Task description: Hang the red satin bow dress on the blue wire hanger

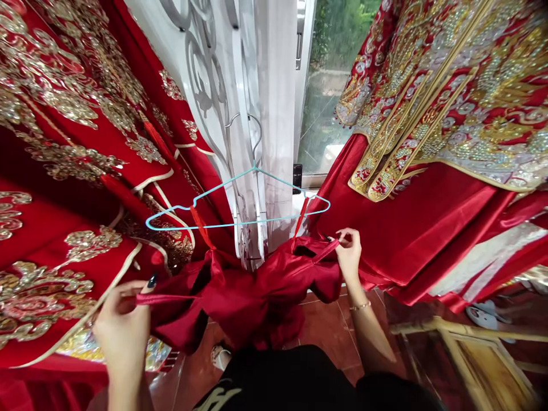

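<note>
My left hand (124, 325) pinches a thin red satin strap (165, 298) running from a bunched dark-red satin garment (248, 297). My right hand (349, 254) holds a matching strap (325, 251) on the garment's other side. Above them, a light-blue wire hanger (240, 220) hangs from its hook in front of a sheer white curtain (274, 103). Two narrow red ribbons (201, 227) rise from the garment toward the hanger's arms, and one more (301, 217) sits on the right.
Red robes embroidered in gold (64, 114) (449, 103) hang close on both sides. Behind the curtain is a window (329, 85) with greenery outside. Below are a red tile floor (329, 331), a gilded frame (479, 359) and pale slippers (483, 317).
</note>
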Action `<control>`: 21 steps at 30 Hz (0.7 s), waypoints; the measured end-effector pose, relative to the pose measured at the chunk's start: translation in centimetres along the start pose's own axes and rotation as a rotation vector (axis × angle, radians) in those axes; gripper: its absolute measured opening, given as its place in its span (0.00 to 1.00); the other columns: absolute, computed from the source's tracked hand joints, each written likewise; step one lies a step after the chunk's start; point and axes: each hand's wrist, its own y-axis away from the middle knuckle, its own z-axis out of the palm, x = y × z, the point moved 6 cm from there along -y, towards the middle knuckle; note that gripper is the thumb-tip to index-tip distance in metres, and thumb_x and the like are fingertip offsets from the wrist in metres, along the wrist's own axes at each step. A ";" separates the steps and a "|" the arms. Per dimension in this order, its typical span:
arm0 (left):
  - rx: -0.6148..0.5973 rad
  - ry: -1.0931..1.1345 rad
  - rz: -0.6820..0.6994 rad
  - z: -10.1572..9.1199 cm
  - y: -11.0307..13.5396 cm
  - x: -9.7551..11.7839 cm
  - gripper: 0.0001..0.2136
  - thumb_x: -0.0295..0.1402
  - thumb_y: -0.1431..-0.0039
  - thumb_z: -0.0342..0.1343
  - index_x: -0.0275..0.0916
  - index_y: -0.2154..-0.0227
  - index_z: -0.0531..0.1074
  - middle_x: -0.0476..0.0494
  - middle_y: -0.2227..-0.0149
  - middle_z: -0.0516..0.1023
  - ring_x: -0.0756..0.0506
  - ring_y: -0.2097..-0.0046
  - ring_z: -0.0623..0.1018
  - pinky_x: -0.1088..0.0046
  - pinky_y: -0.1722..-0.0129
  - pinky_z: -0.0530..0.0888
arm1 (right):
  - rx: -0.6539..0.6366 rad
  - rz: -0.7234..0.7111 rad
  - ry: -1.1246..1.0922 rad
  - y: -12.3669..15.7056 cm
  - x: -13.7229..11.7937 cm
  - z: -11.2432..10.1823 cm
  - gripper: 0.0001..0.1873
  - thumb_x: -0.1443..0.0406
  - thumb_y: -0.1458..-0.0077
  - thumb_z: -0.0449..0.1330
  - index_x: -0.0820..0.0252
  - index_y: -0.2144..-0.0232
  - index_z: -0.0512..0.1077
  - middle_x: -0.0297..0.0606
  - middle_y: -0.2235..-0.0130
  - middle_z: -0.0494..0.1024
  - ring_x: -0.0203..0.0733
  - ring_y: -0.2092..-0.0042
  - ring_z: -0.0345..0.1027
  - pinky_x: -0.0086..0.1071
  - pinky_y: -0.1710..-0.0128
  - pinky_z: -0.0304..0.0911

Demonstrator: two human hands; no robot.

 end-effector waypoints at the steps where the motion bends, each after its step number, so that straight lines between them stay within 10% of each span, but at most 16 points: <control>1: -0.049 -0.015 -0.107 0.2 0.3 -0.8 0.08 0.40 0.51 0.55 0.47 0.68 0.73 0.53 0.77 0.75 0.42 0.74 0.77 0.67 0.72 0.74 | 0.022 0.030 -0.019 0.6 0.2 0.1 0.16 0.59 0.51 0.65 0.52 0.65 0.62 0.31 0.70 0.71 0.39 0.69 0.69 0.34 0.69 0.70; 5: -0.127 0.301 -0.359 1.0 0.6 -1.9 0.08 0.39 0.59 0.60 0.46 0.73 0.75 0.56 0.85 0.73 0.43 0.82 0.74 0.68 0.80 0.73 | -0.033 0.173 -0.147 1.7 0.5 0.7 0.19 0.59 0.48 0.65 0.53 0.55 0.66 0.31 0.71 0.78 0.42 0.74 0.73 0.37 0.74 0.71; 9: -0.054 0.599 -0.357 1.1 -1.0 -0.2 0.17 0.36 0.65 0.67 0.43 0.66 0.76 0.53 0.76 0.81 0.42 0.77 0.80 0.67 0.77 0.79 | 0.075 0.202 -0.326 0.1 0.0 0.5 0.30 0.56 0.51 0.69 0.54 0.48 0.65 0.40 0.60 0.83 0.50 0.59 0.80 0.49 0.59 0.77; 16: -0.141 0.539 -0.425 1.3 -2.3 -0.4 0.11 0.32 0.68 0.64 0.40 0.77 0.69 0.55 0.87 0.71 0.48 0.86 0.69 0.76 0.87 0.66 | -0.001 0.076 -0.444 -4.6 -2.9 1.8 0.60 0.56 0.58 0.74 0.58 0.32 0.44 0.39 0.61 0.83 0.50 0.53 0.80 0.56 0.42 0.69; 21: -0.027 0.557 -0.324 1.4 -1.6 -0.7 0.06 0.33 0.66 0.62 0.41 0.81 0.70 0.56 0.88 0.69 0.51 0.87 0.65 0.78 0.89 0.63 | -0.104 -0.147 -0.385 -8.7 -7.3 3.4 0.62 0.52 0.53 0.71 0.50 0.29 0.36 0.42 0.51 0.80 0.46 0.53 0.79 0.52 0.41 0.68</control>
